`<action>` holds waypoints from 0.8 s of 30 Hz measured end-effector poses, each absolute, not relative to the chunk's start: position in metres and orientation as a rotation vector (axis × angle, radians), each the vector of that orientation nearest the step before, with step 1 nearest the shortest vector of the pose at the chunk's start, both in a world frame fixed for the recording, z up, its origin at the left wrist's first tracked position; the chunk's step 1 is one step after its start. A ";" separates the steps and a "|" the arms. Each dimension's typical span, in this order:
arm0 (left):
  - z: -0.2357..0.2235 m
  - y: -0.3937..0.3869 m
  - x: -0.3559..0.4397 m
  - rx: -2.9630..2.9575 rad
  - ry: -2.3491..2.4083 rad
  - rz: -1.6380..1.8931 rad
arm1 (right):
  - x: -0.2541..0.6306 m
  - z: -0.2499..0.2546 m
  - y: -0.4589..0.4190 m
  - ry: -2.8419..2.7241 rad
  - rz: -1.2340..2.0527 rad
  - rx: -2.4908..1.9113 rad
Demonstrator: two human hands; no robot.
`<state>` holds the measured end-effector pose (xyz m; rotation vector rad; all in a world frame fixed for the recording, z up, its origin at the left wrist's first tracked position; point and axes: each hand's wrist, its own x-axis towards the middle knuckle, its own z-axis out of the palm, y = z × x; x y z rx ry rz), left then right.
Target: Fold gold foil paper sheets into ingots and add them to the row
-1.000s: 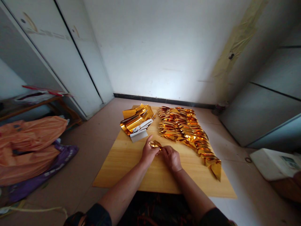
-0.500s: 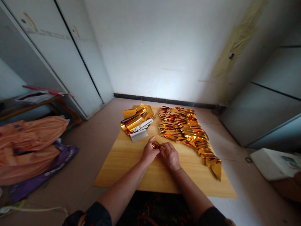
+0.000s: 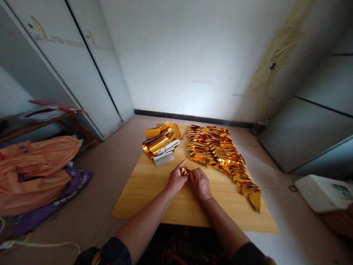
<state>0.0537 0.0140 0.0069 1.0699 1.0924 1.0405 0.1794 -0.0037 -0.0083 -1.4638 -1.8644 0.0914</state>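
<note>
My left hand [image 3: 176,179] and my right hand [image 3: 200,183] meet over the middle of a wooden board [image 3: 143,195]. Between them is a small piece of folded gold foil paper [image 3: 184,171], gripped by the fingers of both; its lower part is hidden by them. Just beyond my left hand lies a loose pile of gold foil paper sheets [image 3: 162,141], some showing white backs. Rows of folded gold pieces [image 3: 215,147] are packed at the far right of the board and trail down its right side, ending in a pointed piece.
A white wall [image 3: 182,62] rises behind the board. Cabinets [image 3: 82,55] stand at left, and a large grey cabinet-like unit [image 3: 311,125] at right. Orange cloth or plastic [image 3: 35,173] and a purple bag [image 3: 74,191] lie to the left. A white box [image 3: 322,193] sits at right.
The gold piece has turned or opened slightly between my fingers and shows more of its shiny surface. Both hands stay in nearly the same place.
</note>
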 end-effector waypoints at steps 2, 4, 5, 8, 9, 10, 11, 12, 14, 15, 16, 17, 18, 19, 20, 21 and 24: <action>0.006 0.015 0.054 1.047 1.118 1.039 | 0.179 -0.007 -0.005 -1.857 0.101 -1.450; 0.005 0.016 0.053 1.054 1.153 1.017 | 0.179 -0.005 -0.005 -1.853 0.094 -1.447; 0.005 0.017 0.052 1.075 1.168 0.993 | 0.180 -0.004 -0.006 -1.855 0.084 -1.449; 0.007 0.018 0.047 1.161 1.188 0.930 | 0.182 -0.001 -0.006 -1.878 0.032 -1.461; 0.008 0.018 0.045 1.179 1.187 0.923 | 0.183 -0.001 -0.006 -1.891 0.008 -1.464; 0.010 0.017 0.042 1.191 1.186 0.925 | 0.184 -0.001 -0.006 -1.906 -0.018 -1.466; 0.013 0.017 0.040 1.200 1.187 0.934 | 0.185 0.000 -0.006 -1.920 -0.046 -1.470; 0.015 0.017 0.038 1.206 1.188 0.943 | 0.185 0.000 -0.007 -1.932 -0.074 -1.475; 0.019 0.017 0.035 1.211 1.190 0.947 | 0.185 0.001 -0.007 -1.958 -0.121 -1.482; 0.021 0.017 0.033 1.206 1.192 0.942 | 0.185 0.002 -0.007 -1.973 -0.141 -1.481; 0.023 0.018 0.033 1.194 1.195 0.933 | 0.185 0.002 -0.008 -1.990 -0.157 -1.478; 0.023 0.018 0.032 1.176 1.199 0.924 | 0.185 0.003 -0.008 -2.009 -0.171 -1.474; 0.024 0.019 0.032 1.157 1.204 0.917 | 0.185 0.003 -0.008 -2.028 -0.183 -1.468; 0.023 0.019 0.032 1.138 1.209 0.915 | 0.185 0.003 -0.008 -2.045 -0.195 -1.460; 0.023 0.020 0.032 1.118 1.211 0.918 | 0.184 0.003 -0.009 -2.059 -0.205 -1.452; 0.022 0.020 0.033 1.095 1.207 0.924 | 0.184 0.002 -0.009 -2.073 -0.211 -1.442; 0.018 0.021 0.035 1.030 1.167 0.951 | 0.183 0.000 -0.009 -2.111 -0.209 -1.397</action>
